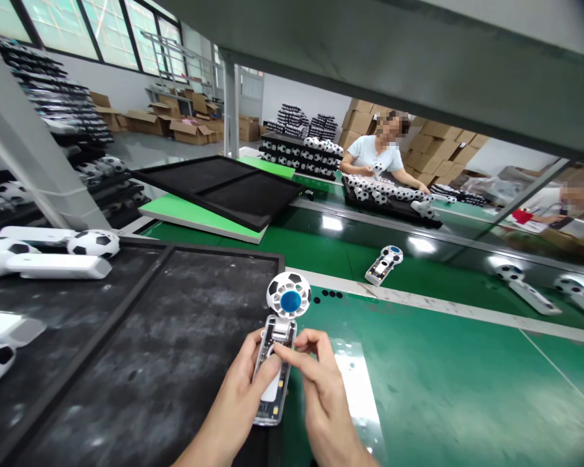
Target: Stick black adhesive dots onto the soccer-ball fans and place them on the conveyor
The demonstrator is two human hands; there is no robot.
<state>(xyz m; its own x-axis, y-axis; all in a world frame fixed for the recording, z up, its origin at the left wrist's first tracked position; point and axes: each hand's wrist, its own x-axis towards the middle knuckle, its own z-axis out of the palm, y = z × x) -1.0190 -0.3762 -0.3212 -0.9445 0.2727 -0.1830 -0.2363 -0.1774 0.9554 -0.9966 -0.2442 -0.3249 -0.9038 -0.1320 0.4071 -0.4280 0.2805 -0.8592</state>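
Note:
A handheld device (271,389) with a football-patterned round head and a blue centre is held upright at the tray's right edge. Its open or see-through handle shows a circuit board and a white part. My left hand (241,383) is closed around the handle, thumb on its front. At the handle's right side, my right hand (324,389) has bent fingers, with one fingertip pressing the front beside my left thumb. Whatever lies under that fingertip is hidden. Several small black discs (332,294) lie on the green table right of the device's head.
A black divided tray (204,285) lies left, with white football-headed devices (58,264) on its far side. Another device (384,264) lies on the green belt (321,237). Beyond are a tilted black tray (257,188), a seated co-worker (377,152) and cartons (187,130). A shelf hangs overhead.

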